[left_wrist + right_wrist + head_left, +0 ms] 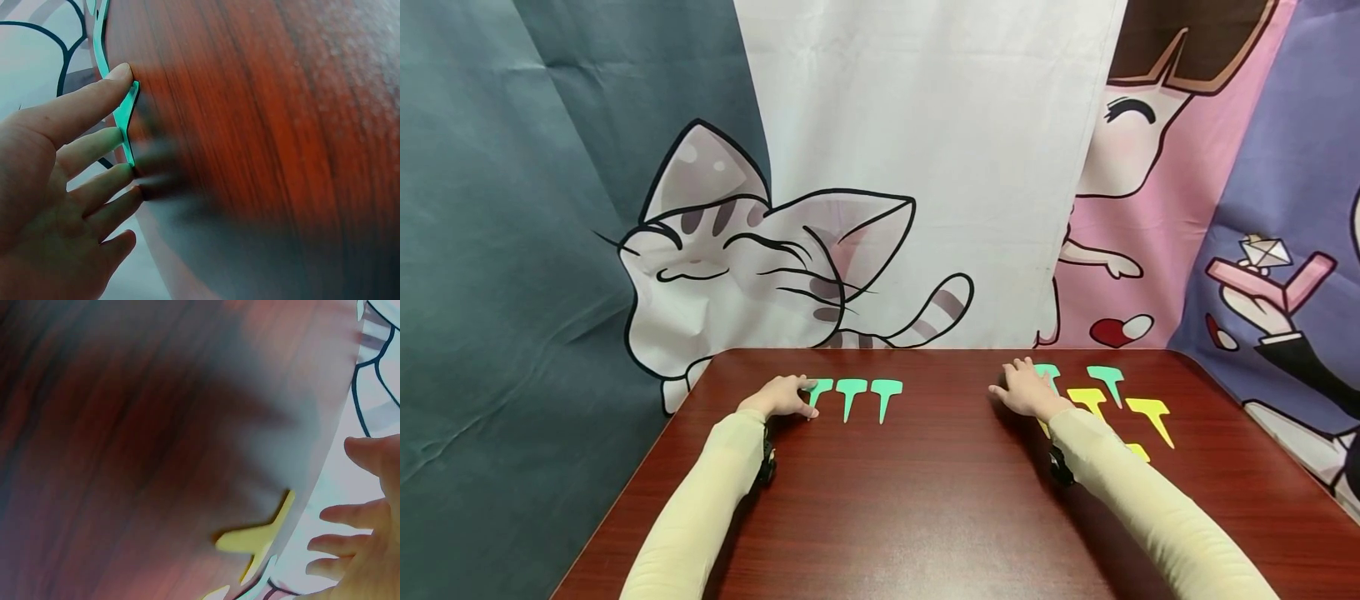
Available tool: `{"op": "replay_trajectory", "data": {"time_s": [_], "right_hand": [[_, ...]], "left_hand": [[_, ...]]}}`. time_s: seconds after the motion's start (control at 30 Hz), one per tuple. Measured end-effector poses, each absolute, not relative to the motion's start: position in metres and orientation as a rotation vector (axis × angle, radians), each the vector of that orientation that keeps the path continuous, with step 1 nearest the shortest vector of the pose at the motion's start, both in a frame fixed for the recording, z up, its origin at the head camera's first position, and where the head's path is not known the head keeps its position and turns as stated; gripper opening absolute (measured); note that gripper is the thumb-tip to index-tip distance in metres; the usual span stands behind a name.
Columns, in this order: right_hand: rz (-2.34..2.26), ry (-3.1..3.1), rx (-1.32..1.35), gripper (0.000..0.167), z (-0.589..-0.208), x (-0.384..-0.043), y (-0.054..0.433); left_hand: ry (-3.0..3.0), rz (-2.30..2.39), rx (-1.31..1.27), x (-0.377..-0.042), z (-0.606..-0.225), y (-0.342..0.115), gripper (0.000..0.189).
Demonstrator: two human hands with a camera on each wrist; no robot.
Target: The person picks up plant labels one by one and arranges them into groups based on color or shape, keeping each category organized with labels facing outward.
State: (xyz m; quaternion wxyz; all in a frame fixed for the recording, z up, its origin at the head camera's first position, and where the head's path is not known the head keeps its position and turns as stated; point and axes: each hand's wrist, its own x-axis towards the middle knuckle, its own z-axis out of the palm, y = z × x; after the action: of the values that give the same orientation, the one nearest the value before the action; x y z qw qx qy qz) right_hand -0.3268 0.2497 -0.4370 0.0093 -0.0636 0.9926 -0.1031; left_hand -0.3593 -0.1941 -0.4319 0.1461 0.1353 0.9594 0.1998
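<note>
My left hand [780, 396] is at the left end of a row of three green T-shaped plant labels. Its thumb and fingertips touch the leftmost label [822, 385], partly covering it; in the left wrist view that label [126, 119] shows between thumb and fingers, which are fairly straight. Beside it lie the middle label [852, 387] and the right one [886, 388]. On the right, my right hand [1028, 392] hovers palm down with spread fingers, overlapping another green label [1048, 370]. A yellow label [250, 539] lies on the table beside this hand in the right wrist view.
More labels are scattered around the right forearm: a green one [1105, 374] and yellow ones [1148, 407], some partly hidden by the sleeve. The dark red wooden table [917, 508] ends at a cartoon-printed curtain [1000, 167] behind it.
</note>
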Motion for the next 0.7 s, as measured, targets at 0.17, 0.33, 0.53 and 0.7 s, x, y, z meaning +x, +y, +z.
{"op": "replay_trajectory", "data": {"time_s": [0.17,0.33,0.53,0.7], "right_hand": [[-0.314,3.099,-0.186,0.061,-0.436,-0.326,0.263],[-0.337,3.107,-0.145,0.058,-0.438,-0.325,0.278],[-0.360,3.088,-0.114,0.060,-0.438,-0.324,0.294],[-0.348,3.084,-0.090,0.061,-0.439,-0.322,0.304]], "left_hand": [[2.764,0.586,0.389,-0.359,-0.431,-0.194,0.069],[2.763,0.573,0.390,-0.360,-0.431,-0.194,0.069],[2.761,0.546,0.392,-0.361,-0.431,-0.194,0.069],[2.758,0.545,0.407,-0.361,-0.432,-0.195,0.070]]}}
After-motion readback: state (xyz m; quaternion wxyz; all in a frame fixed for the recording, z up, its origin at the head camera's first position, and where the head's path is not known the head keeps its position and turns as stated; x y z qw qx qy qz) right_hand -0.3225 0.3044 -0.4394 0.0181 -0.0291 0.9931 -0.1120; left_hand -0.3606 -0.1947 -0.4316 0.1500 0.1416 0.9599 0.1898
